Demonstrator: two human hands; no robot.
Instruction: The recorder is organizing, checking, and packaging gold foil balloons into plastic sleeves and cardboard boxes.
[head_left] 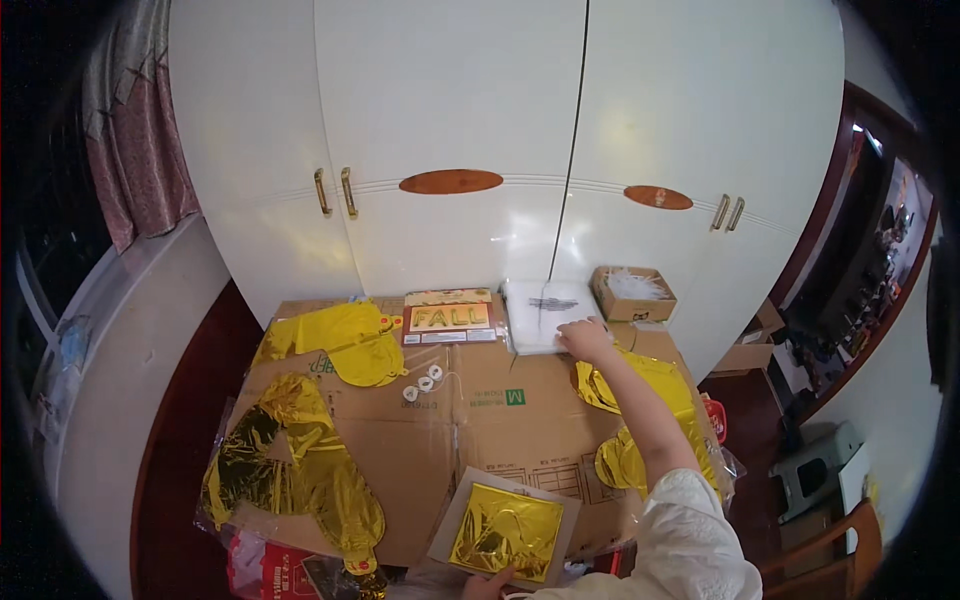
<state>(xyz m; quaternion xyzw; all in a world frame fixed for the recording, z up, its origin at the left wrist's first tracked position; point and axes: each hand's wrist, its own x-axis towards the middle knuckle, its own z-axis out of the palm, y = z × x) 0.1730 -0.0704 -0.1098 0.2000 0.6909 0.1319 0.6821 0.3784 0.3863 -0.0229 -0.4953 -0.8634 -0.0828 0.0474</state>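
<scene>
At the lower edge, my left hand grips a square greyish card by its near edge, the thumb on top. On that card lies a folded gold foil balloon. My right arm stretches far across the table to a stack of clear plastic bags against the cabinet. There my right hand has its fingers bent together on the bags' near right corner, and the fingertips are partly hidden. Flat gold foil balloons spread over the table's left side, and more gold foil balloons lie under my right forearm.
A printed card packet and a small box of white straws flank the bags. Several white ribbon rolls sit mid-table on the flattened cardboard. White cabinet doors rise behind. A wooden chair stands at right.
</scene>
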